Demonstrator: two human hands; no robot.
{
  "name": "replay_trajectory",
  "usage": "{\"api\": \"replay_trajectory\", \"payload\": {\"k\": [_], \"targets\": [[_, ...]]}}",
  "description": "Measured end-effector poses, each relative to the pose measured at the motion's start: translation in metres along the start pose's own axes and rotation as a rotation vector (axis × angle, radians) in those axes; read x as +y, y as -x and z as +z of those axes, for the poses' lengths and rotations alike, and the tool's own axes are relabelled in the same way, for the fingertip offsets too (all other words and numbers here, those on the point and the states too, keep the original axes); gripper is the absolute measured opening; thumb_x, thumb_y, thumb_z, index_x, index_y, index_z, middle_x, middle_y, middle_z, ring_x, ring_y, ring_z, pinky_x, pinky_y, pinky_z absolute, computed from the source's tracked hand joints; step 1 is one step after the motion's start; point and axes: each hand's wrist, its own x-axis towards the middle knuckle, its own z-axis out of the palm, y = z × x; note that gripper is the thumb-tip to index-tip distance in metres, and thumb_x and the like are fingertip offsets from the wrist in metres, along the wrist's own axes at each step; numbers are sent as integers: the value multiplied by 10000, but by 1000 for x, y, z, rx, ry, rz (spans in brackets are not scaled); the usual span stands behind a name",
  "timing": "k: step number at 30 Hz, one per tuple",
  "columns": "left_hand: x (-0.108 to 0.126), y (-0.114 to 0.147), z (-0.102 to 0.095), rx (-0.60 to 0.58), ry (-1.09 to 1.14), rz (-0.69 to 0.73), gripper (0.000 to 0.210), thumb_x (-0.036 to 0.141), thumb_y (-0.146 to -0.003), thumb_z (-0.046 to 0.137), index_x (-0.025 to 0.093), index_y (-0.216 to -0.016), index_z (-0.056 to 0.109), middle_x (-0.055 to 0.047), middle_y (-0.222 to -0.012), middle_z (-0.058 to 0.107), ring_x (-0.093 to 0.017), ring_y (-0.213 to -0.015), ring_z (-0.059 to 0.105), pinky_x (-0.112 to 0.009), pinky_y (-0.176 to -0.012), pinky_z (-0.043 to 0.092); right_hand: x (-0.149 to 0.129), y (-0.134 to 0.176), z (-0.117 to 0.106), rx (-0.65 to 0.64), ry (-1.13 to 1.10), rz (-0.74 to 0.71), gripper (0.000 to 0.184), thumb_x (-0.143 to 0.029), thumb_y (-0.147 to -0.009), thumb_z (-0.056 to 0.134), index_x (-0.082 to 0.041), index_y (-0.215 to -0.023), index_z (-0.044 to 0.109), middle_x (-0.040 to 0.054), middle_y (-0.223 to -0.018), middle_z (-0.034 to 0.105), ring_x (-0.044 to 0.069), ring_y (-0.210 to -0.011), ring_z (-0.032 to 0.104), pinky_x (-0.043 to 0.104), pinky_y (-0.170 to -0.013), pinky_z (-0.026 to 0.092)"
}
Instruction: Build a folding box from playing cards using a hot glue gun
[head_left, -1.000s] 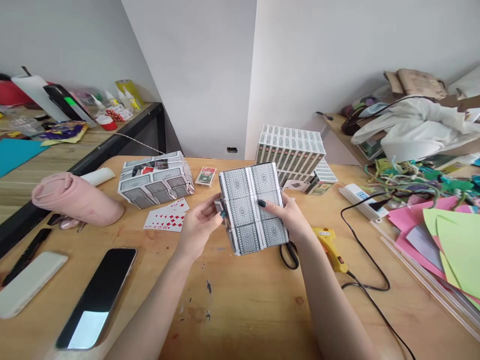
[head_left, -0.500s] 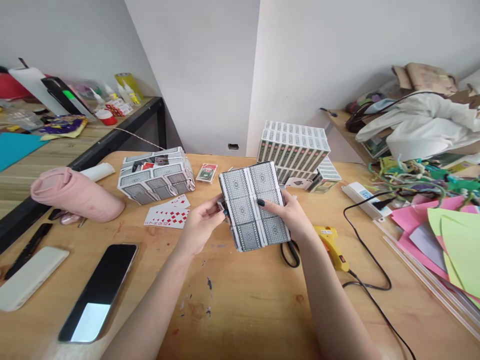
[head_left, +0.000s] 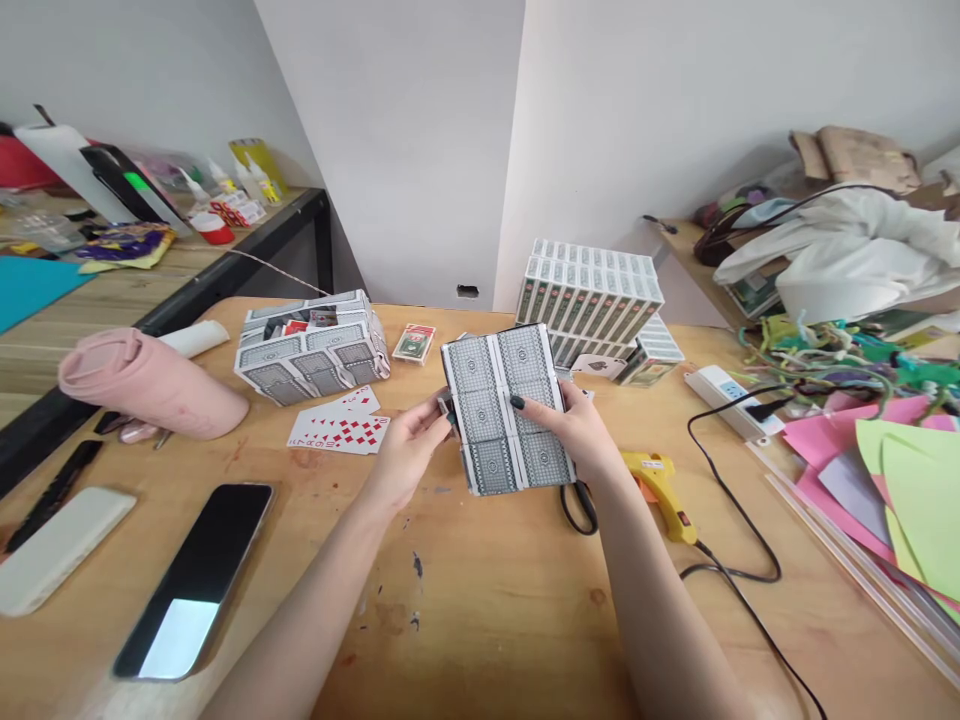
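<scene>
So from the head camera, both hands were on a box (head_left: 484,425) covered in grey-patterned playing cards, held up a bit tilted over the middle of the table (head_left: 480,635). The right hand (head_left: 585,430) had a firm grip on it: thumb pressed flat on the front face, the other fingers tucked behind the right edge where I couldn't really see them. The left hand (head_left: 405,450) was at the opposite edge, fingers pinched together on a small flap (head_left: 445,402). Couldn't tell if that bit was attached to the box or loose.

Just below the box's right corner there was a black loop (head_left: 594,505), mostly covered, and beside the right forearm lay a yellow glue gun (head_left: 667,495) with its black cord trailing off. Behind the box stood a big stack of card packs (head_left: 589,300), with an ace of spades (head_left: 598,365) leaning in front. Over to the left sat a second box (head_left: 319,370) done in the same kind of cards, open on top with stuff inside. A single card pack (head_left: 414,343) lay right of it, and some red diamond cards (head_left: 345,435) were spread just in front.

Nearer the left side: a pink roll (head_left: 161,385), a phone (head_left: 199,570) and a black pen (head_left: 56,490). Far right had a power strip (head_left: 724,400) and coloured paper (head_left: 911,480).
</scene>
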Motion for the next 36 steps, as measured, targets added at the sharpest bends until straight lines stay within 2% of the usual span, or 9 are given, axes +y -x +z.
{"api": "replay_trajectory", "payload": {"k": [6,11,18,29,36], "targets": [[-7,0,-1,12,11,41,412,352,-791,674,204,-1175,647,-74,-1278,619,-256,-1193,552,-423,-1041,419,1,0,0,6,-43,15,530,-426,-582,822,-239,-1018,585,67,-1018,685,287,-946,654,451,-821,539],[-16,1,3,92,-5,37,538,420,-777,668,240,-1274,571,-65,-1322,588,-274,-1222,530,-449,-1017,439,5,-2,0,5,-21,-3,504,-431,-594,810,-242,-1009,595,64,-1011,688,279,-928,657,445,-810,540],[-22,4,4,78,-117,95,515,437,-821,618,256,-1298,552,-57,-1430,478,-239,-1346,396,-389,-1104,338,7,-5,-1,0,-23,20,536,-434,-585,816,-233,-1025,586,70,-1006,688,280,-915,663,454,-810,544],[-21,4,1,128,10,67,490,367,-744,688,233,-1212,627,-69,-1334,576,-273,-1278,482,-449,-1049,412,4,-3,-3,-24,-71,48,522,-419,-582,822,-232,-1012,594,74,-1009,694,284,-894,671,452,-798,547],[-22,5,1,157,-18,83,469,333,-747,688,222,-1199,636,-71,-1340,571,-275,-1284,474,-455,-1049,409,5,-3,0,-36,-72,43,505,-415,-590,821,-235,-1005,597,76,-1025,688,294,-928,664,463,-819,542]]}}
